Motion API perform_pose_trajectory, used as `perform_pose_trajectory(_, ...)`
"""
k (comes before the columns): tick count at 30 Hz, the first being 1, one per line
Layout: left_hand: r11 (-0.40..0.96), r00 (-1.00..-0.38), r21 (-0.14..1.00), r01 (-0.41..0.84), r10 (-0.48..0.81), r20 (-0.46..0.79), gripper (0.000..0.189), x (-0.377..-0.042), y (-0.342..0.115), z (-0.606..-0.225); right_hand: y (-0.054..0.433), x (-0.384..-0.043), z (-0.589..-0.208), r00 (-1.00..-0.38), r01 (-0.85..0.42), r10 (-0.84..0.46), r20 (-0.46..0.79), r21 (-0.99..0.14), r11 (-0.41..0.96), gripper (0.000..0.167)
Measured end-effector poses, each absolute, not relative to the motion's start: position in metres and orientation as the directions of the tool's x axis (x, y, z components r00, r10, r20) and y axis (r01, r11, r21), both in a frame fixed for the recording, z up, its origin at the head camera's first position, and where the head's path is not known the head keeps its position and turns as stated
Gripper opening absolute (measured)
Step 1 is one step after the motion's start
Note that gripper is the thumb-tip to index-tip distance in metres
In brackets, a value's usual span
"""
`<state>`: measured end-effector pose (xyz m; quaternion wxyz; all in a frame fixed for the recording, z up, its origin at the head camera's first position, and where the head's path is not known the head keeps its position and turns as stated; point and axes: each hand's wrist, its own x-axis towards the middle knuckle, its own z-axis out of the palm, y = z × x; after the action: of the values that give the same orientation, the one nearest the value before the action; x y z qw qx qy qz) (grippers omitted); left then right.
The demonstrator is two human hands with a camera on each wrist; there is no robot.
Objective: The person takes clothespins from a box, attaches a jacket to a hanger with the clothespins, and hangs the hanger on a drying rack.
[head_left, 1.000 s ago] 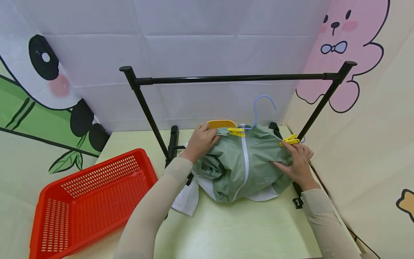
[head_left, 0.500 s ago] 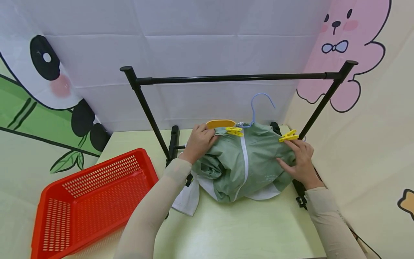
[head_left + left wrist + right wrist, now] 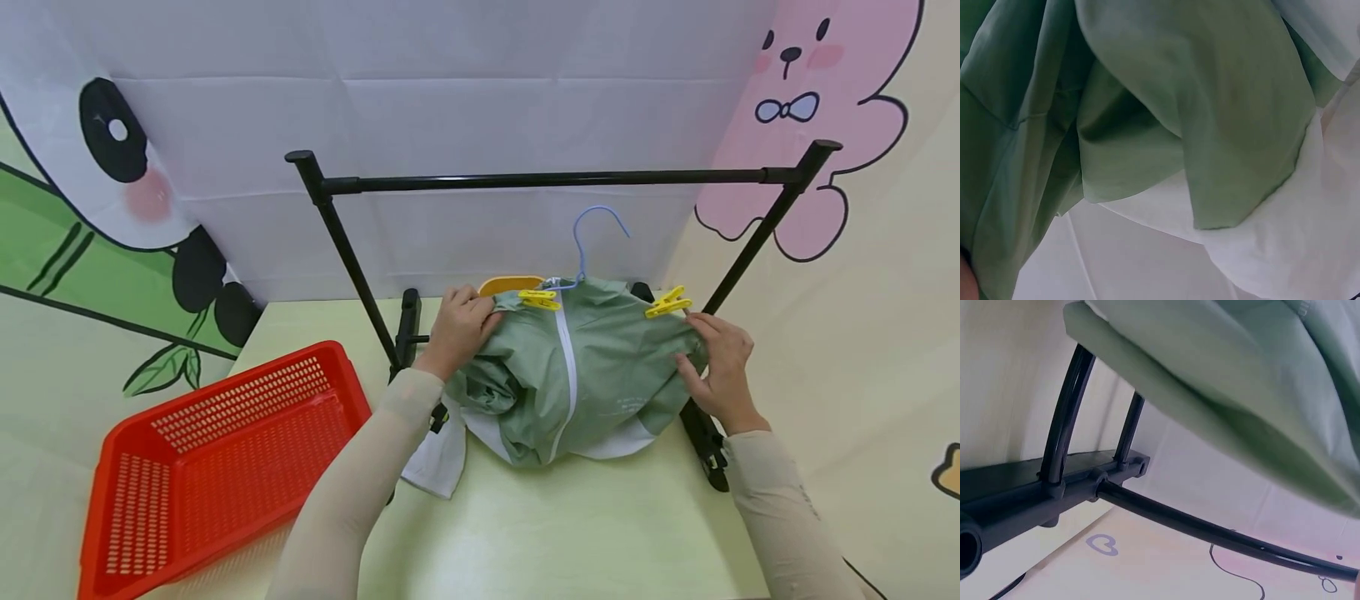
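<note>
A green zip-up jacket [image 3: 615, 367] with a white zip hangs bunched between my hands above the table. The blue hook of a hanger [image 3: 578, 242] sticks up from its collar, and two yellow clothespins [image 3: 539, 300] sit along its top edge. My left hand [image 3: 459, 329] grips the jacket's left shoulder. On the other side my right hand [image 3: 720, 367] pinches the right shoulder edge, just beyond the second clothespin [image 3: 668, 302]. Most of the hanger is hidden inside the cloth. Green folds [image 3: 1229, 125] and white cloth [image 3: 1260, 250] fill the left wrist view.
A black rack [image 3: 525, 181] stands over the table, its crossbar behind and above the jacket. To the left lies a red perforated basket [image 3: 232, 467]. A yellow rounded object [image 3: 510, 285] shows behind the jacket. The pale table [image 3: 577, 533] extends in front.
My right hand has slid rightward along the shoulder, drawing that side of the jacket outward. The hanger hook has shifted up and a little left. My left hand has barely moved.
</note>
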<state>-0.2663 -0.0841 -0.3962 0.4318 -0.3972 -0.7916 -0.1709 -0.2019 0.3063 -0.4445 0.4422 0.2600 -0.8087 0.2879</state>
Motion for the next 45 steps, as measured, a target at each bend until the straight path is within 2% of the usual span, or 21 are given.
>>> perform_pose_trajectory(4, 0.628, -0.314, -0.06, 0.776, 0.466, 0.827, 0.025, -0.266, -0.085, -0.397, 0.31, -0.203, -0.444, -0.496, -0.642, -0.118, 0.86, -0.273, 0.716, 0.055)
perform_pose_trajectory(14, 0.645, -0.326, -0.032, 0.763, 0.427, 0.843, 0.024, -0.263, -0.088, -0.395, 0.317, -0.213, -0.442, -0.464, -0.585, -0.026, 0.886, -0.284, 0.76, 0.041)
perform_pose_trajectory(22, 0.671, -0.346, -0.022, 0.741, 0.41, 0.844, 0.025, -0.263, -0.092, -0.393, 0.325, -0.219, -0.437, -0.508, -0.472, 0.048, 0.86, -0.324, 0.82, 0.041)
perform_pose_trajectory(28, 0.681, -0.34, -0.02, 0.732, 0.391, 0.855, 0.026, -0.266, -0.095, -0.394, 0.332, -0.227, -0.436, -0.504, -0.43, 0.069, 0.861, -0.319, 0.845, 0.04)
perform_pose_trajectory(34, 0.683, -0.344, -0.017, 0.73, 0.39, 0.854, 0.041, -0.266, -0.097, -0.394, 0.339, -0.233, -0.434, -0.519, -0.376, 0.096, 0.85, -0.327, 0.867, 0.042)
perform_pose_trajectory(40, 0.701, -0.356, -0.003, 0.713, 0.366, 0.86, 0.027, -0.263, -0.099, -0.392, 0.344, -0.238, -0.434, -0.537, -0.331, 0.119, 0.835, -0.339, 0.881, 0.043)
perform_pose_trajectory(45, 0.717, -0.356, -0.008, 0.697, 0.356, 0.864, 0.027, -0.262, -0.101, -0.389, 0.347, -0.242, -0.434, -0.545, -0.301, 0.137, 0.827, -0.346, 0.889, 0.044)
